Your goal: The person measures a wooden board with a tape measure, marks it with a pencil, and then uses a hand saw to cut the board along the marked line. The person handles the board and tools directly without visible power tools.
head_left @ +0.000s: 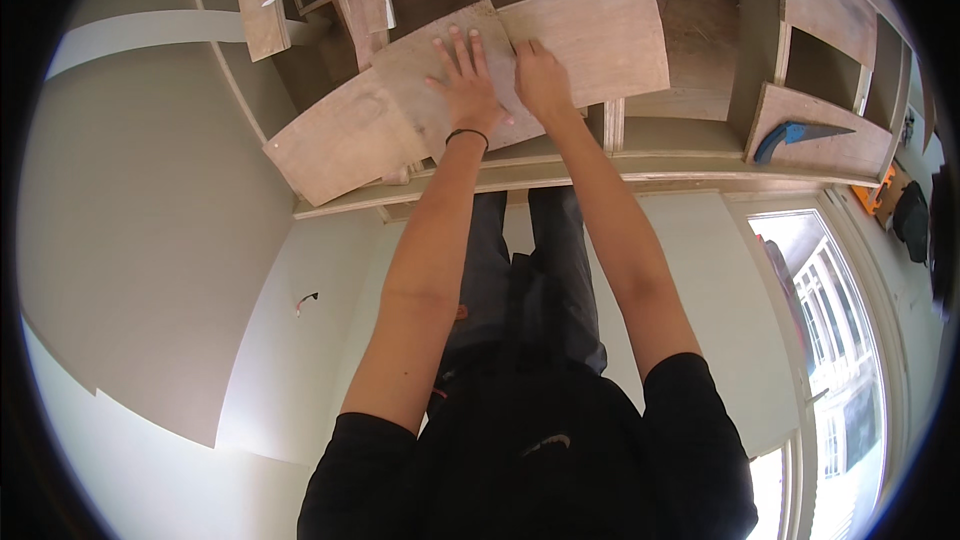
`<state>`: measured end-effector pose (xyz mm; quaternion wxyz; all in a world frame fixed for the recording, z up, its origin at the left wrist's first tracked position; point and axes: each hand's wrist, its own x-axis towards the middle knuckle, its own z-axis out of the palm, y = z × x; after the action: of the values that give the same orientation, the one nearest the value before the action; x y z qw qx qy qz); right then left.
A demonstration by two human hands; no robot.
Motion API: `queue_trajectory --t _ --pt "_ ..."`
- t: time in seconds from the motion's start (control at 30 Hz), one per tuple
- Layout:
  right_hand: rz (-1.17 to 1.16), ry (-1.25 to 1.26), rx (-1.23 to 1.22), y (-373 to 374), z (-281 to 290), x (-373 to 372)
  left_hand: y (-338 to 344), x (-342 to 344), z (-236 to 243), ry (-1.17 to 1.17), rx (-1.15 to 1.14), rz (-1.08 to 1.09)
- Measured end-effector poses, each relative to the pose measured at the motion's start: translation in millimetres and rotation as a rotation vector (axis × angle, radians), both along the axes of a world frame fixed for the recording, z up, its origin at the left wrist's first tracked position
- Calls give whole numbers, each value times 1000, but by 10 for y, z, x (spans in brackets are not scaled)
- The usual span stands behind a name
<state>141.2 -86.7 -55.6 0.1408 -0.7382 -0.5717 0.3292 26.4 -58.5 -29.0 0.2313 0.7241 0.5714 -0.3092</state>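
Pale plywood boards lie across the framework near the top of the head view: a left board (330, 145), an overlapping middle board (410, 80) and a right board (615, 35). My left hand (470, 90) rests on the middle board with its fingers spread. My right hand (542, 80) is at the seam beside the right board, fingers curled and closed; what they grip, if anything, is hidden.
A plywood cabinet framework (750, 80) with open compartments spans the top. A blue-handled saw (785, 138) lies on a small board (840, 155) at right. Dark and orange items (905, 220) sit beyond. A grey panel (150, 240) stands at left; a bright glazed door (835, 360) is lower right.
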Motion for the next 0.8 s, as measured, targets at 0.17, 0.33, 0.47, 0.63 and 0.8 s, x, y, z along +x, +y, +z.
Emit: queue_trajectory --t 0.17,0.33,0.47,0.63,0.8 --pt "107 -26 -196 -916 88 93 -16 -17 24 -40 17 25" --pt "329 -80 -622 -1346 217 181 3 23 55 -38 -22 55" --pt "-168 16 -264 -1392 518 395 -129 -34 40 -95 58 43" --pt "-616 180 -147 -1668 956 865 -592 -510 -41 -239 348 471" --pt "-727 127 -342 -2637 1177 963 -914 -771 -173 -61 214 1414"
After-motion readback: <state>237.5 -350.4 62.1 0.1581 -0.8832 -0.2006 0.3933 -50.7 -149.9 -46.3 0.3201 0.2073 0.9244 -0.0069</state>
